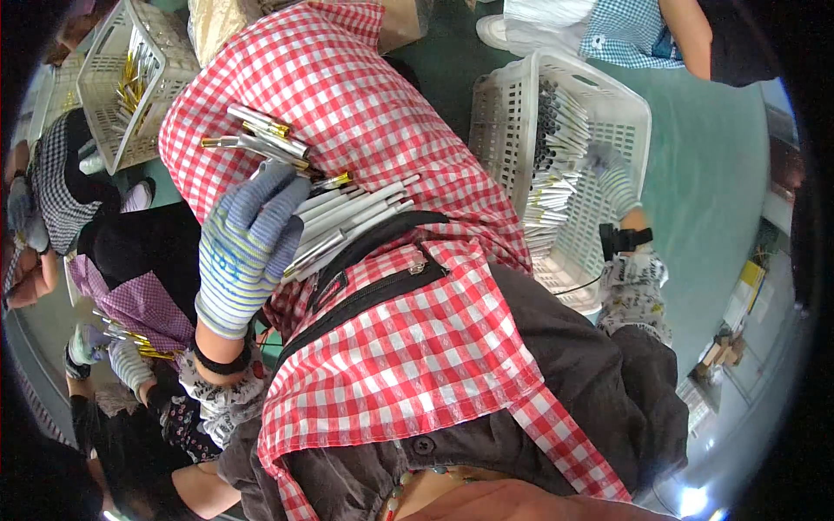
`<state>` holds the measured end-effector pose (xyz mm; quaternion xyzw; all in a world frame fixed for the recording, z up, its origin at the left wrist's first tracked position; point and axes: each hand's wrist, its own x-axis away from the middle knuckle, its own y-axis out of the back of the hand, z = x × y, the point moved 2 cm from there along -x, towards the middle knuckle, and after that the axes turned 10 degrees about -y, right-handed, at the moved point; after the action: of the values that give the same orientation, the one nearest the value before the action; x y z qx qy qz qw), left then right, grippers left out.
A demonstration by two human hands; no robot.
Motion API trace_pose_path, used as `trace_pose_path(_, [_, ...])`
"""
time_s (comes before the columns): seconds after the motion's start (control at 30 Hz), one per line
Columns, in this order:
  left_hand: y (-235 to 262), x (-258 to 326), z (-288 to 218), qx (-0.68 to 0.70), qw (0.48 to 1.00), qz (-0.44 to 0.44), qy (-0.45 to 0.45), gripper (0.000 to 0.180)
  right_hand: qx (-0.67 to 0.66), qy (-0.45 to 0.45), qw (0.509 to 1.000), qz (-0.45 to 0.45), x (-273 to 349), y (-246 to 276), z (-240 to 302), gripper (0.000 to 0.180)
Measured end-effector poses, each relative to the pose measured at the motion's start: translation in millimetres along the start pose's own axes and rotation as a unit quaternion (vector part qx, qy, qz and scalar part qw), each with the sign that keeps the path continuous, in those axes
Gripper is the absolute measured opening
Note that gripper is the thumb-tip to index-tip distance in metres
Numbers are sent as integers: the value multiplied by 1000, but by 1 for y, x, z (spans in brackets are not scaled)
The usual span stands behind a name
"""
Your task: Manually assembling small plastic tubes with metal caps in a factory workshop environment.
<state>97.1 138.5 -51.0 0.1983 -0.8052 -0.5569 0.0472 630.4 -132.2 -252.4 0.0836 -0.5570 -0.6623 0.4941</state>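
My left hand [248,243], in a blue-grey and white striped glove, lies over my lap with its fingers curled round a bundle of slim rods [352,213]. The rods are white and silver; several have gold bands, like brush handles. Some silver and gold ends [265,135] stick out beyond my fingers on the apron [347,95]. Off to the right, my right hand [615,178], in a similar glove, reaches inside a white plastic basket [638,104]. It is beside a stack of white rods with dark ends [556,148]. Its fingertips are dim, so their grip is unclear.
Another white basket [95,87] with gold-coloured rods stands at the upper left. Co-workers sit close by on the left, one with gloved hands [130,360] at gold-banded rods. Another person's legs and blue checked cloth [621,35] are beyond the right basket. The floor [704,174] is green.
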Motion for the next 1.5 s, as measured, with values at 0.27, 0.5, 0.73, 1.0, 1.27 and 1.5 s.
trace_pose_path(0.27, [19, 39, -15, 8, 1000, 27, 1, 39, 275, -116, 947, 122, 96, -114, -155, 31])
trace_pose_path(0.5, [24, 49, -21, -73, 997, -8, -16, 38, 313, -135, 940, 31, 116, -126, -153, 31])
trace_pose_path(0.73, [20, 50, -19, -111, 994, 10, -7, 39, 256, -171, 927, 213, 76, -99, -98, 33])
trace_pose_path(1.0, [43, 77, 14, -130, 983, -101, 85, 29, 262, 125, 945, 149, 64, 42, 248, 35])
trace_pose_path(1.27, [27, 96, 22, -107, 981, -128, 101, 29, 155, 506, 840, 120, 83, 10, 455, 23])
trace_pose_path(1.5, [34, 98, 5, -74, 985, -128, 85, 28, 127, 609, 762, 180, 111, -40, 477, 18])
